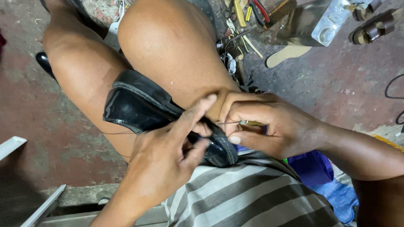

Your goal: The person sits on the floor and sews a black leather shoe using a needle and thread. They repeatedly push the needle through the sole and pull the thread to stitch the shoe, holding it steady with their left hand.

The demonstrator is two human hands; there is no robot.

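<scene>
Shoe (139,107), glossy black and smooth, lay clamped between the two bare thighs near the centre of the view I was watching, just above the striped grey-and-white shorts (248,197). Its long axis ran from about ten o'clock to four o'clock; I could not tell which end was the toe. A raised seam edged its upper rim, and the polished surface threw back pale highlights.

Left hand (164,164) came up from six o'clock. Its fingers were loosely apart, the index finger stretched toward one o'clock across the shoe's upper edge and the thumb resting on the leather at the four o'clock end; the remaining fingers curled beneath.

Right hand (269,126) entered from three o'clock. Its thumb and fingers were pinched together on a thin metal awl (242,122) with a yellowish handle, whose point aimed toward nine o'clock and met the shoe beside the left index finger. A fine thread (115,133) trailed from the shoe toward nine o'clock.

Beyond the knees, at one o'clock, I saw a scatter of hand tools (246,17) on the worn reddish concrete floor (50,138), a clear plastic bottle (332,21), a pale flat insole (288,54) and brown strapped sandals (374,25). A blue cloth (315,166) lay at four o'clock under the right forearm.
</scene>
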